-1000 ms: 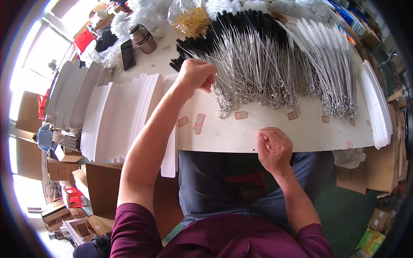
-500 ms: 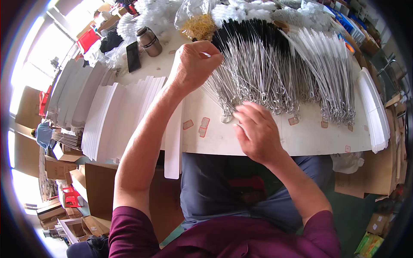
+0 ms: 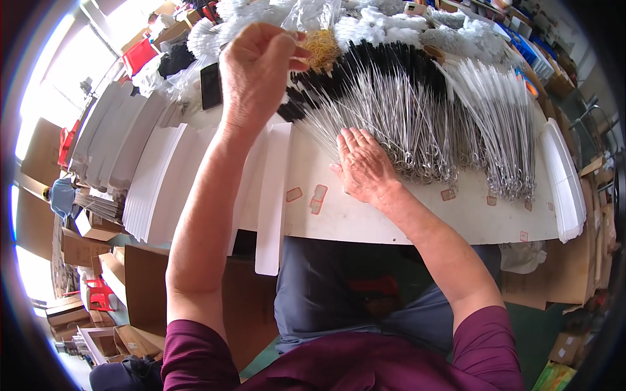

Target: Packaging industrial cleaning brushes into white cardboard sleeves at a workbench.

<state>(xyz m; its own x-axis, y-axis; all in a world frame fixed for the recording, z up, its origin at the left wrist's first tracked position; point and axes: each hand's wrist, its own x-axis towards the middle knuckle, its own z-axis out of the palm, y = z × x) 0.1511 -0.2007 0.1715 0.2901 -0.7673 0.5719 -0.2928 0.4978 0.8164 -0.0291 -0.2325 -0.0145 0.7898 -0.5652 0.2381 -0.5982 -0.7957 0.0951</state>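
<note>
My left hand (image 3: 255,81) is raised above the table, fingers curled toward the thumb, near a heap of yellow rubber bands (image 3: 321,51). Whatever it may hold is too small or hidden to make out. With fingers extended, my right hand (image 3: 365,164) lies over the looped wire ends at the left side of a large pile of black-bristled wire brushes (image 3: 391,111). Their bristle ends point away from me, their metal loops toward me. A bundle of white-bristled wire brushes (image 3: 497,124) lies to the right.
Long white folded card strips (image 3: 156,179) stand in stacks on the left; one strip (image 3: 272,202) overhangs the table's front edge. A dark phone (image 3: 210,86) lies behind them. More white strips (image 3: 562,182) sit at the right edge. Cardboard boxes (image 3: 147,290) stand on the floor.
My left hand has risen and moved left, away from the brushes. My right hand has moved left and farther forward, onto the wire ends. Brushes at the pile's left edge have shifted.
</note>
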